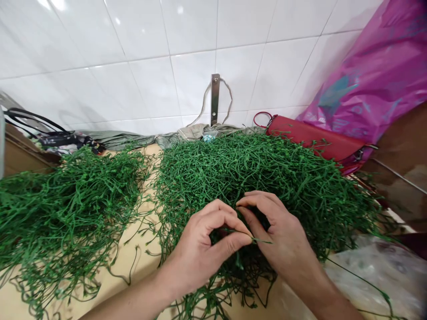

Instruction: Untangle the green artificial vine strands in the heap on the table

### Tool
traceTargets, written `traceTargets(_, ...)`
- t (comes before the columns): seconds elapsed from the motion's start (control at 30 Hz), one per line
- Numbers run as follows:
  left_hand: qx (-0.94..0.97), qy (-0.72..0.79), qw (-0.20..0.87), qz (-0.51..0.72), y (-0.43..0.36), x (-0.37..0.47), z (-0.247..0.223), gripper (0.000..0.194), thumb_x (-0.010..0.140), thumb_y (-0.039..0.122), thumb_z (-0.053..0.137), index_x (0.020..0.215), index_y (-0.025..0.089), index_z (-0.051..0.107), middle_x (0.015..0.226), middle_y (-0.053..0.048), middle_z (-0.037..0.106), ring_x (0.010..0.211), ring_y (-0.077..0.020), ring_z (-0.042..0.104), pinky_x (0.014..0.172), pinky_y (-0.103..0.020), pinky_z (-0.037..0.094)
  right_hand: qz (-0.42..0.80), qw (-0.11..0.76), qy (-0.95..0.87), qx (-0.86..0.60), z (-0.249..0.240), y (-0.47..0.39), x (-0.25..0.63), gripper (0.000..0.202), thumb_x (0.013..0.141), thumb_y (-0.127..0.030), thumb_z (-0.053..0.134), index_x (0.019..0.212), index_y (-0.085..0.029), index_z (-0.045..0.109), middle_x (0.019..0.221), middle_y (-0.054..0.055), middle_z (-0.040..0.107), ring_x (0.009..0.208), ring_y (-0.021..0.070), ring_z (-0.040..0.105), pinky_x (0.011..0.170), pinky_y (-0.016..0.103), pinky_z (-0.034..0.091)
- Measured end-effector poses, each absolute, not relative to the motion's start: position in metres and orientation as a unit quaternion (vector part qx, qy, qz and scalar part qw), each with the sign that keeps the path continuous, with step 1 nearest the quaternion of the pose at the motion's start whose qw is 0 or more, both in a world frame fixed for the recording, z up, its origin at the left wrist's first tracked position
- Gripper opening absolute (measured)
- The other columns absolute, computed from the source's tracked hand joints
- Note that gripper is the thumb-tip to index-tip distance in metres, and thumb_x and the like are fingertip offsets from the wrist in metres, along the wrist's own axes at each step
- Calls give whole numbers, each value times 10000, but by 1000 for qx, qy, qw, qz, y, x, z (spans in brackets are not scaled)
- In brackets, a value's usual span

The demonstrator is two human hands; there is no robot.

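a thin green stem [262,241] is pinched in the left hand [203,240], its tip sticking out beside the right hand [285,231]. the left thumb and forefinger are clamped on it; the right thumb and forefinger curve toward each other, and i cannot tell whether they grip anything. both hands are over the front of a large heap of green stems [203,173] on a pale yellow table [147,240]. a smaller pile [80,200] lies to the left, with loose stems scattered between the two. a clear plastic bag [390,266] is right of the hands. at the back, a red purse [310,133] lies beside a purple plastic bag [373,84], and a metal bracket [215,100] is against the white tiled wall [147,35].
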State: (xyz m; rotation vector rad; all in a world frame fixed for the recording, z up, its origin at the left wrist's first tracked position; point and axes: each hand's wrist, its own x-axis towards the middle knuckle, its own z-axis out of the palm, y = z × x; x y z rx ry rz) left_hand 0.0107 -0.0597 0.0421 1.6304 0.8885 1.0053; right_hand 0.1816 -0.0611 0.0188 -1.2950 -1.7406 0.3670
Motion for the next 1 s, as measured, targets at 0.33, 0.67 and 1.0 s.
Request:
traceTargets(0.33, 462, 429, 577, 519, -41, 5, 27, 125, 878, 317, 723, 877, 191, 719, 782, 13, 677, 740, -110, 582, 717, -215, 446, -30, 495, -636, -592, 36, -61, 200, 179, 969, -275, 570, 1111, -243, 675, 1065, 58, 699, 1009, 201, 660, 937, 371, 537)
traceTargets(0.67, 487, 426, 586, 488, -47, 9, 30, 127, 824, 307, 781, 865, 191, 752, 821, 4, 714, 754, -114, 592, 721, -219, 460, 98, 426, -762, -478, 21, -71, 173, 175, 972, -250, 567, 1122, -245, 657, 1043, 48, 742, 1102, 240, 625, 951, 432, 506)
traceTargets(1.0, 302, 372, 740, 471, -43, 11, 32, 255, 801, 332, 812, 847, 138, 653, 763, 14, 663, 598, -47, 529, 579, -165, 402, 50, 344, -843, -410, 24, -74, 164, 323, 999, -81, 356, 744, -217, 500, 641, -18, 550, 616, 145, 470, 642, 286, 389)
